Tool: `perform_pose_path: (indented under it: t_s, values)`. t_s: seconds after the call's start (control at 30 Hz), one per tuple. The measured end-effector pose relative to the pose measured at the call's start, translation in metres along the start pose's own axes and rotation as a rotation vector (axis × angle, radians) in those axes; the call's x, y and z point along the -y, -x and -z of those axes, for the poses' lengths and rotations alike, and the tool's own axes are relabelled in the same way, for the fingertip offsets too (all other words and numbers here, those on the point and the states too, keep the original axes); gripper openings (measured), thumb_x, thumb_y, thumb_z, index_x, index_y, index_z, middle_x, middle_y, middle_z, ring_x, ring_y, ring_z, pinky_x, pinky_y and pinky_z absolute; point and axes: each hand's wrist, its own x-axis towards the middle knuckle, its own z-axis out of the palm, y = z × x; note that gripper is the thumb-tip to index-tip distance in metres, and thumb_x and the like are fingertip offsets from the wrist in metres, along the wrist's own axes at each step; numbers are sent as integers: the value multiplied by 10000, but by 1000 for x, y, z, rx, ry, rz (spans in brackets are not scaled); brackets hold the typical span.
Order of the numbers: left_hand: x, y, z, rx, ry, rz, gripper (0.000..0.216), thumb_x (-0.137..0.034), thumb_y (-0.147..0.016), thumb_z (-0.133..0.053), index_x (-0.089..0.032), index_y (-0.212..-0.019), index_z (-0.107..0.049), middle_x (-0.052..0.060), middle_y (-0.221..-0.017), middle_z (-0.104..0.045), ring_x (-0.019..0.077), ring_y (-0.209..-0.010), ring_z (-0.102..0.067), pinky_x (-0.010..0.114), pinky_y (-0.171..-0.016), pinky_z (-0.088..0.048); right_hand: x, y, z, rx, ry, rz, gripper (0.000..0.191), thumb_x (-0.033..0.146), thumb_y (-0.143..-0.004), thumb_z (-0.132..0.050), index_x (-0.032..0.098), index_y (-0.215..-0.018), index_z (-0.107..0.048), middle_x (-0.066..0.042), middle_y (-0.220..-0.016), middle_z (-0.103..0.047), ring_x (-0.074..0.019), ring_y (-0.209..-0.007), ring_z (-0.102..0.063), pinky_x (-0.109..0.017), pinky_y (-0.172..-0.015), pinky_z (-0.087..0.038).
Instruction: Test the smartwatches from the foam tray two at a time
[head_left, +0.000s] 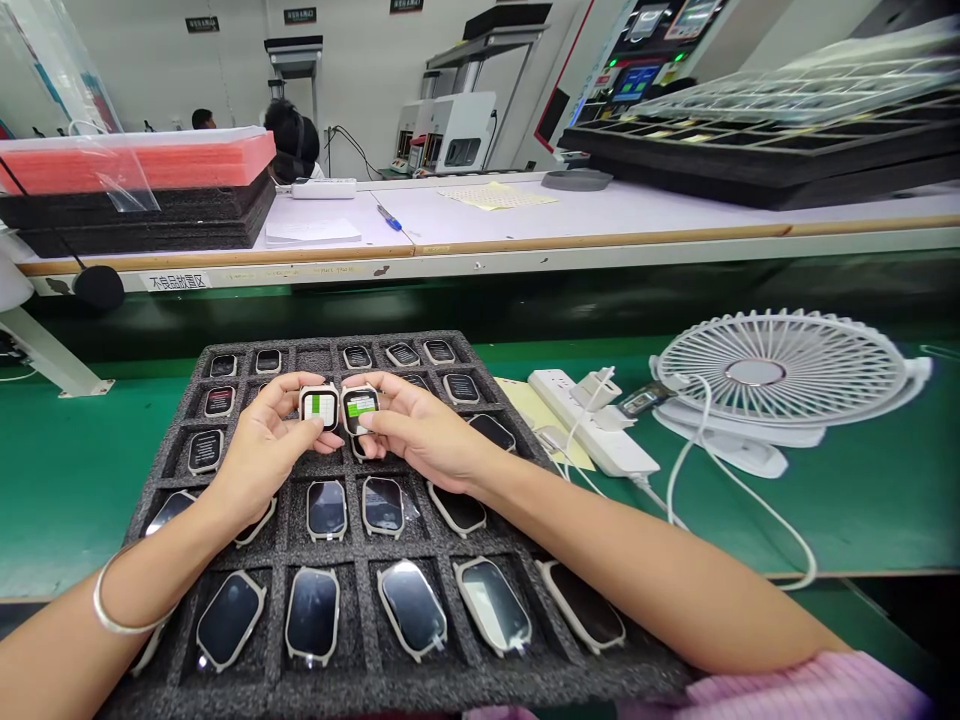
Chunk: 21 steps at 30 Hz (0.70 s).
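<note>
Hands raised over a dark grey foam compartment tray [480,350], each pinching one device.
Left hand [259,445] grips a white-framed, green-lit smartwatch body [319,405]; right hand [420,430] grips a second lit smartwatch body [361,407], screens upward, side by side.

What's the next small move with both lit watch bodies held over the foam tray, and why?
Probably lower the left hand and seat its watch body in an open tray pocket. Both the left and the right hand pinch lit units; the right holds a second unit. The pockets under the hands are hidden, so pick one that looks empty.
</note>
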Motion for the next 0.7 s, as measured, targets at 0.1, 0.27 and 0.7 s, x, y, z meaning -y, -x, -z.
perform_pose_path:
  t_s: [0.1, 0.27, 0.7]
  values:
    - [1, -1, 0, 9, 1, -12, 432, -245, -750, -771, -187, -1131, -574, 30, -1032, -657, 140, -681, -723, 287, -723, -623, 0, 0, 0, 12, -3, 6, 408, 153, -760, -709, 207, -1139, -567, 22, -839, -624, -93, -594, -583, -238, -583, -440]
    - [2, -1, 1, 25, 12, -24, 437, -223, -753, -767, -187, -1142, -571, 30, -1037, -656, 138, -696, -727, 273, -728, -626, -1, 0, 1, 11, -9, 6, 430, 154, -752, -716, 206, -1149, -558, 22, -830, -624, -96, -595, -581, -236, -588, -437]
    - [3, -1, -1, 68, 41, -11, 491, -148, -708, -776, -202, -1151, -570, 47, -1133, -656, 126, -741, -723, 277, -787, -628, -1, -3, 2, -42, -86, -15, 331, 315, -822, -736, 208, -1101, -594, -5, -876, -638, -102, -547, -572, -246, -530, -425]
